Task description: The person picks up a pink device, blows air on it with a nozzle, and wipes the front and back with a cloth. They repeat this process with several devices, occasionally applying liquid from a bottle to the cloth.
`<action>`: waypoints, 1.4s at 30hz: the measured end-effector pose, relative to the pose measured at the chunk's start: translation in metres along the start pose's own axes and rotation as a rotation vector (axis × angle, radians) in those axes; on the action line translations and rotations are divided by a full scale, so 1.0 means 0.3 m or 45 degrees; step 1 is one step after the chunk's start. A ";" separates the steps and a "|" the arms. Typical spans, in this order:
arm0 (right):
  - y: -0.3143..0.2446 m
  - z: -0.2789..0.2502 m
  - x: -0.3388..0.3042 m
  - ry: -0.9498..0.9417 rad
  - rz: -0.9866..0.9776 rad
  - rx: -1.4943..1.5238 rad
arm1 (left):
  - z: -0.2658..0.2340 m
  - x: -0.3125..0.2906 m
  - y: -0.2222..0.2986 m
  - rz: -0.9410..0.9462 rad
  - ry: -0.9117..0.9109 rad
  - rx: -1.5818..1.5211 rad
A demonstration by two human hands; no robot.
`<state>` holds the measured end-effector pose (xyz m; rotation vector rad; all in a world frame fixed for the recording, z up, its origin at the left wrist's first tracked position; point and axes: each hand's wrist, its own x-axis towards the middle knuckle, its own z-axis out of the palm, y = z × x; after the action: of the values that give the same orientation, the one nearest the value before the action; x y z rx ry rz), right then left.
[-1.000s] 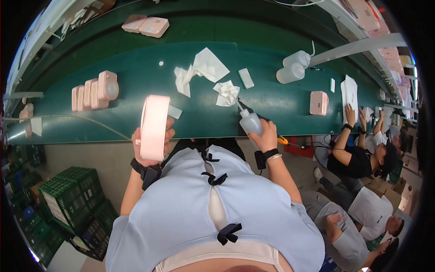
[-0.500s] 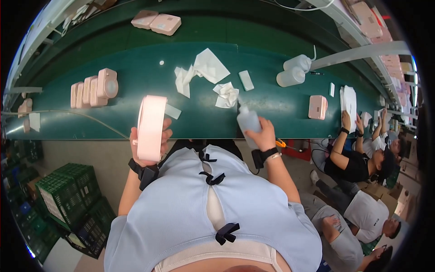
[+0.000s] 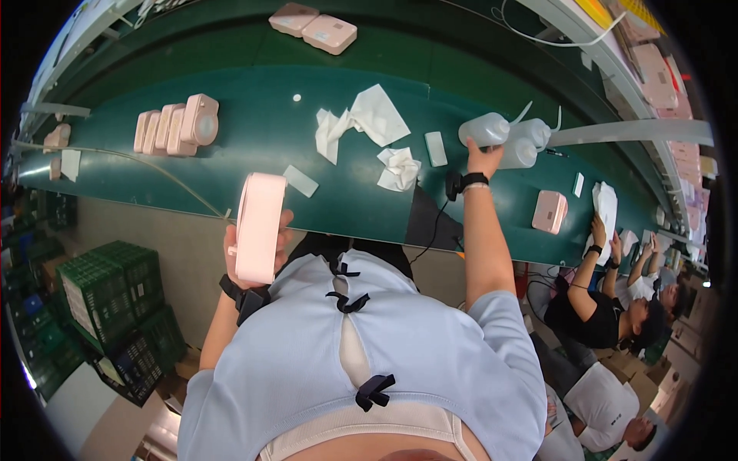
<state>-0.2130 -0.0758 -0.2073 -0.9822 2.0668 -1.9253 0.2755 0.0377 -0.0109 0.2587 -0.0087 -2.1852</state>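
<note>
My left hand (image 3: 284, 230) is closed round a pink plastic device (image 3: 261, 228) with rounded edges, held up on its narrow side over the table's near edge. My right hand (image 3: 484, 160) reaches out over the table, gripping a translucent squeeze bottle (image 3: 484, 130) with a thin bent spout. The bottle is tilted, its spout pointing to the upper right. Right beside it are two more squeeze bottles, a nearer bottle (image 3: 518, 154) and a farther bottle (image 3: 537, 132). Part of my right fingers is hidden behind the bottle.
Crumpled white wipes (image 3: 379, 115) and a white block (image 3: 436, 149) lie on the green table (image 3: 254, 146). Pink devices (image 3: 201, 121) stand in a row at left; another pink device (image 3: 550, 211) is at right. A co-worker's hands (image 3: 598, 229) touch a white bag. Green crates (image 3: 108, 284) stand lower left.
My right hand has carried the squeeze bottle from the near table edge forward and right to the other bottles. The left hand keeps the pink device. The whole view has turned slightly.
</note>
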 end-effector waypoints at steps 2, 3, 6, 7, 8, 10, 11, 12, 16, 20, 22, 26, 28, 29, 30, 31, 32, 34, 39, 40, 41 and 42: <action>-0.057 0.028 -0.147 -0.079 0.420 -0.809 | 0.006 -0.035 -0.006 0.076 0.040 0.000; -0.053 0.015 -0.232 -0.261 0.392 -0.651 | 0.008 -0.032 -0.010 0.050 0.009 -0.025; -0.083 0.033 -0.378 -0.568 0.218 -0.550 | 0.001 -0.015 -0.012 0.020 -0.038 -0.049; -0.098 0.053 -0.414 -0.675 0.067 -0.623 | -0.014 -0.003 -0.009 -0.075 -0.080 -0.144; -0.110 0.071 -0.444 -0.775 -0.089 -0.697 | -0.027 0.004 -0.010 -0.174 -0.124 -0.243; -0.125 0.092 -0.443 -0.856 -0.094 -0.644 | -0.036 0.010 -0.022 -0.184 -0.133 -0.230; -0.130 0.095 -0.426 -0.923 -0.103 -0.614 | -0.039 0.016 -0.027 -0.212 -0.152 -0.234; -0.134 0.101 -0.420 -0.986 -0.112 -0.586 | -0.043 0.019 -0.027 -0.245 -0.173 -0.238; -0.617 0.135 -0.450 -0.976 0.060 0.303 | -0.074 -0.017 -0.023 -0.214 -0.073 -0.197; -0.994 0.103 -0.485 -1.091 0.071 0.586 | -0.104 -0.011 -0.008 -0.284 -0.086 -0.153; -1.068 0.104 -0.498 -1.241 -0.436 0.525 | -0.107 -0.015 -0.004 -0.281 -0.014 -0.103; -1.140 0.106 -0.559 -1.609 -0.962 0.418 | -0.084 -0.025 0.013 -0.268 0.186 0.040; -1.147 0.083 -0.603 -1.663 -1.074 0.489 | -0.058 -0.029 0.022 -0.273 0.279 0.123; -1.143 0.089 -0.595 -1.659 -1.073 0.489 | -0.054 -0.027 0.025 -0.276 0.279 0.126; -1.133 0.103 -0.571 -1.586 -1.102 0.412 | -0.052 -0.021 0.028 -0.321 0.204 0.142; -1.122 0.116 -0.547 -1.513 -1.128 0.335 | -0.050 -0.015 0.031 -0.366 0.130 0.157; -1.115 0.120 -0.537 -1.441 -1.151 0.258 | -0.048 -0.013 0.033 -0.411 0.057 0.170; -1.110 0.100 -0.546 -1.449 -1.035 0.239 | -0.036 -0.011 0.038 -0.414 0.001 0.187; -1.074 0.064 -0.553 -1.408 -0.562 0.345 | 0.043 0.006 0.026 -0.402 -0.002 0.234; -1.069 0.066 -0.547 -1.373 -0.448 0.418 | 0.062 0.019 0.022 -0.393 0.049 0.250; -1.073 0.067 -0.542 -1.364 -0.451 0.416 | 0.079 0.031 0.016 -0.400 0.044 0.255; -1.084 0.069 -0.537 -1.283 -0.236 0.474 | 0.096 0.043 0.008 -0.368 0.036 0.260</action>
<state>0.0379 0.0078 0.0421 -1.6098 1.0405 -1.3195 0.2646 0.0234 0.0151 0.4285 -0.1907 -2.4703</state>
